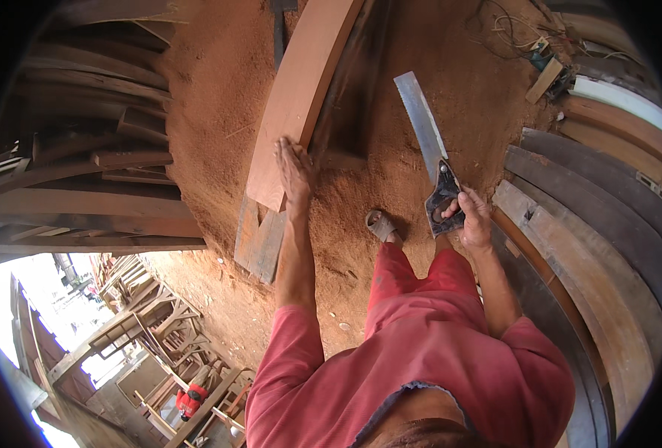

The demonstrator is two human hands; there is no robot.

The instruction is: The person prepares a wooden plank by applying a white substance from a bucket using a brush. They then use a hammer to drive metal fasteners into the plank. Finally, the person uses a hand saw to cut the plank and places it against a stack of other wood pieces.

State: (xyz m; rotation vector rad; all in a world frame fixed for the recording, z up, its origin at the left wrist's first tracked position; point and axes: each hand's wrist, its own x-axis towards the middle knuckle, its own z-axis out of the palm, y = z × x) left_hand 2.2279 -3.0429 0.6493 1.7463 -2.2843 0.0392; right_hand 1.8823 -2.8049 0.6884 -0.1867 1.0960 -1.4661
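Note:
A long reddish-brown plank [290, 97] runs from the top of the view down to the left of centre. Its near end lies over a greyer, worn board [258, 243]. My left hand [295, 173] rests on the plank's right edge near that end, fingers stretched out along the wood and gripping nothing. In my right hand [473, 215] is a handsaw [423, 127], held by its black handle. The saw's blade points up and away from me, toothed edge to the left, clear of the plank.
Reddish sawdust [204, 97] covers the ground. Stacked timber [99, 201] lines the left, and long boards [592, 254] lean on the right. A power tool with cables [544, 56] lies at the far right. A person in red [190, 401] is among wooden frames at lower left.

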